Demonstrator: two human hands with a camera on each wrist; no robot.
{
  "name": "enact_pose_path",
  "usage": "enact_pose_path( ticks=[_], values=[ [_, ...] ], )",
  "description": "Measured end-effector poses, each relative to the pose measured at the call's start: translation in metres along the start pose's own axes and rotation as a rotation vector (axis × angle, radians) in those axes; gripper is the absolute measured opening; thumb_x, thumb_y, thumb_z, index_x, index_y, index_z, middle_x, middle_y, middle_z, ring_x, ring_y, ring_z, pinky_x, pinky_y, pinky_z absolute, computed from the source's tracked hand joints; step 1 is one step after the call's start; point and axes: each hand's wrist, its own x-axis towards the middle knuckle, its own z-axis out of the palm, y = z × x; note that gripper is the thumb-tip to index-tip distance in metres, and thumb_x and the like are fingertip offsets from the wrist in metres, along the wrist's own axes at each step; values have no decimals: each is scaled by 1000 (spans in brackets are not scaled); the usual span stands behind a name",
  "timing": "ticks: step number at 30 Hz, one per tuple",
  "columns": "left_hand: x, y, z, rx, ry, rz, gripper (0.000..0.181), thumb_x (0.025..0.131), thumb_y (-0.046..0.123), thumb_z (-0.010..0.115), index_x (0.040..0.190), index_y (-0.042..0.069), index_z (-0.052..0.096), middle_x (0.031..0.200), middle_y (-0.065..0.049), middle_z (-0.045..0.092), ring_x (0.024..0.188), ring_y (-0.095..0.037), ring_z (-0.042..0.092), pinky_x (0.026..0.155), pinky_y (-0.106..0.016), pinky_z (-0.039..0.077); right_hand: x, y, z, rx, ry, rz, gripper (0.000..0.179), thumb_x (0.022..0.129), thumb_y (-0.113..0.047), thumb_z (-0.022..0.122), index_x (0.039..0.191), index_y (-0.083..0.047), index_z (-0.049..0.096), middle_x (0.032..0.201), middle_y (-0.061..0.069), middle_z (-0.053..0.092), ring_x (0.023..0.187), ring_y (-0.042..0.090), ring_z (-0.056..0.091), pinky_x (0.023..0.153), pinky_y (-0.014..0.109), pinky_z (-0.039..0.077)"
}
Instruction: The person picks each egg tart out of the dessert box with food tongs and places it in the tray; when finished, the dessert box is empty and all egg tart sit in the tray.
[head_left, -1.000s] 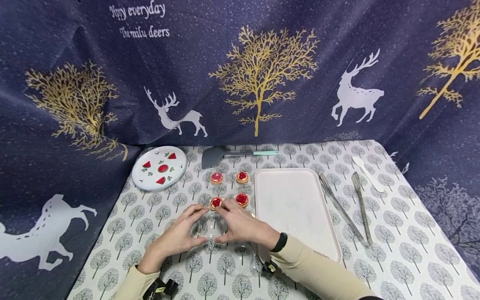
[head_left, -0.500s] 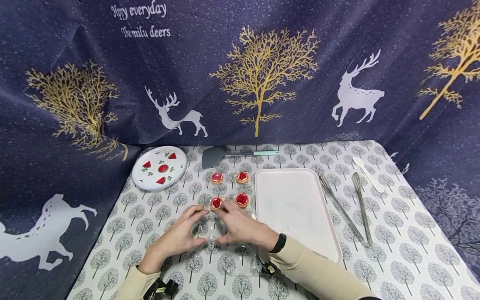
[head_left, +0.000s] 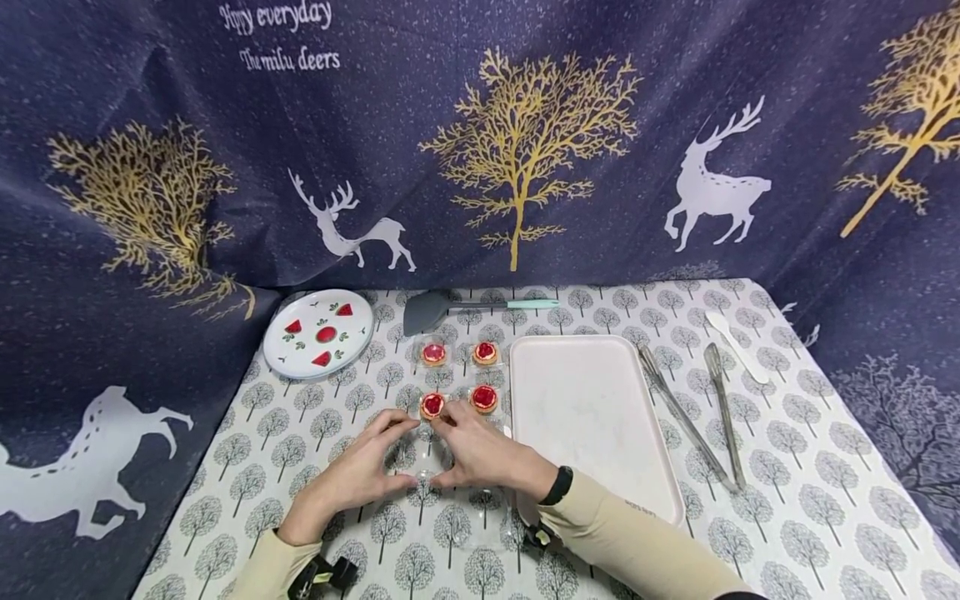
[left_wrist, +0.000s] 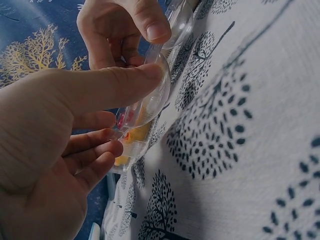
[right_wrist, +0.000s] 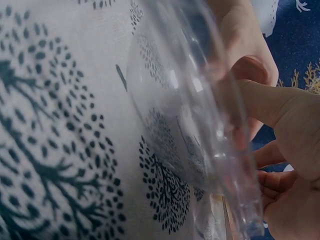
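Note:
Between both hands is a clear plastic food box point(head_left: 427, 450), whose domed cup point(left_wrist: 162, 92) stands out in the left wrist view. My left hand point(head_left: 356, 467) grips its left side, thumb at the near edge and fingers at the far edge. On its other side my right hand point(head_left: 483, 450) holds the rim the same way. Just beyond the fingers, several red-topped tarts point(head_left: 484, 400) sit in clear plastic compartments. The right wrist view has the clear dome point(right_wrist: 165, 110) close up and blurred. Whether all the clear compartments form one piece I cannot tell.
More clear plastic point(head_left: 483, 525) lies near the right forearm. A pale tray point(head_left: 585, 417) is to the right, then metal tongs point(head_left: 690, 417) and a white spoon point(head_left: 735, 346). Behind the tarts lies a spatula point(head_left: 427, 314); a watermelon-patterned plate point(head_left: 352, 337) is at the back left.

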Motion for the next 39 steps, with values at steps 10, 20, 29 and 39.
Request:
enact_pose_path(
  ticks=[10,20,29,39],
  values=[
    [-1,-1,0,-13,-19,-10,84,64,27,90,136,2,53,138,-10,46,124,-26,52,104,-44,47,-1,0,0,1,-10,-6,76,72,-53,80,127,-4,59,119,6,53,108,17,50,93,19,50],
    [-2,-2,3,8,-12,-3,85,65,29,90,136,2,53,139,-10,45,125,-26,51,106,-44,46,-2,-3,0,-73,-22,-30,83,71,-57,79,129,-2,59,126,8,52,112,18,50,95,21,51],
    [-1,-2,3,25,-21,17,87,66,31,89,138,1,51,138,-9,44,123,-25,52,104,-43,48,-2,-3,1,-138,-18,-39,85,70,-60,78,130,-2,58,120,6,51,105,17,47,88,18,52],
    [-3,1,2,-11,-64,-20,89,67,30,87,142,1,47,143,-10,40,126,-27,50,105,-43,46,-3,-3,0,-76,-55,-14,94,68,-62,77,135,-2,52,130,11,49,116,20,48,98,22,50]
  ],
)
